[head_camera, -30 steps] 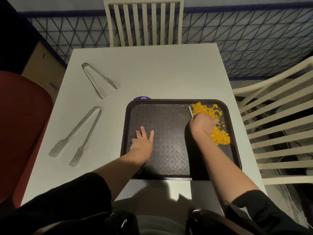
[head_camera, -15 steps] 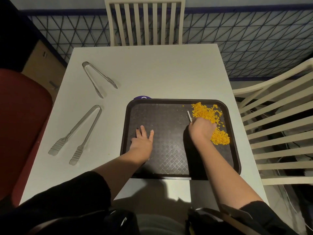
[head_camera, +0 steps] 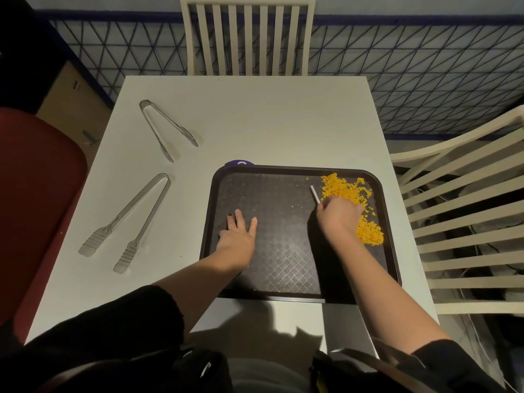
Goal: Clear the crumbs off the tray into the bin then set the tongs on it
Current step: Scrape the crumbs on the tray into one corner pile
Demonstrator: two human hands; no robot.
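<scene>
A dark brown tray [head_camera: 278,265] lies on the white table [head_camera: 255,114]. Orange crumbs [head_camera: 344,188] are heaped along its right side, with a second clump [head_camera: 370,232] lower down. My left hand [head_camera: 239,234] lies flat on the tray's left part, fingers spread. My right hand [head_camera: 338,215] is closed around a thin white flat tool [head_camera: 314,193] whose edge stands against the crumbs. Two metal tongs lie left of the tray: smaller tongs [head_camera: 167,129] farther back and larger tongs [head_camera: 127,222] nearer. No bin is recognisable.
A purple object [head_camera: 239,163] peeks out behind the tray's far edge. White slatted chairs stand behind the table [head_camera: 246,35] and at its right [head_camera: 465,217]. A red seat [head_camera: 37,199] is at the left. Dark bags lie on my lap below.
My right hand with the white tool has slid slightly back and left along the crumb pile. The left hand has stayed flat on the tray.
</scene>
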